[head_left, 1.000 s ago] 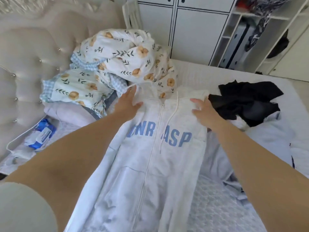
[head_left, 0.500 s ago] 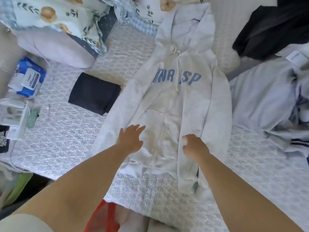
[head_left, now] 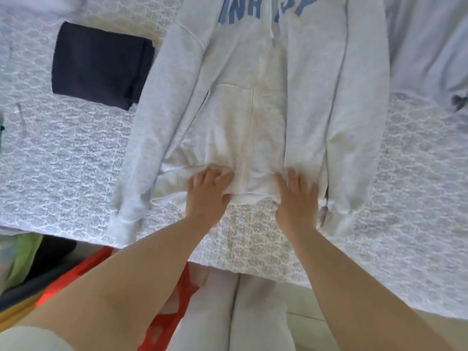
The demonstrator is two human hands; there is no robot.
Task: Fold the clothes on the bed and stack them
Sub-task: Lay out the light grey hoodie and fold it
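Observation:
A light grey zip hoodie (head_left: pixel 255 102) with blue letters lies flat, front up, on the bed (head_left: pixel 71 153), sleeves down along its sides. My left hand (head_left: pixel 207 193) rests on the hem left of the zip, fingers straight, thumb under the edge of the cloth. Flat on the hem right of the zip lies my right hand (head_left: pixel 296 196), fingers spread. A folded dark navy garment (head_left: pixel 101 64) sits on the bed to the hoodie's left.
Pale loose clothes (head_left: pixel 430 46) lie at the upper right on the patterned bedcover. The bed's near edge runs just below my hands. A red-orange basket (head_left: pixel 101 264) stands on the floor at the lower left, beside my legs.
My hands slid down the hoodie from the chest letters to the bottom hem, and my view tipped down toward the bed edge.

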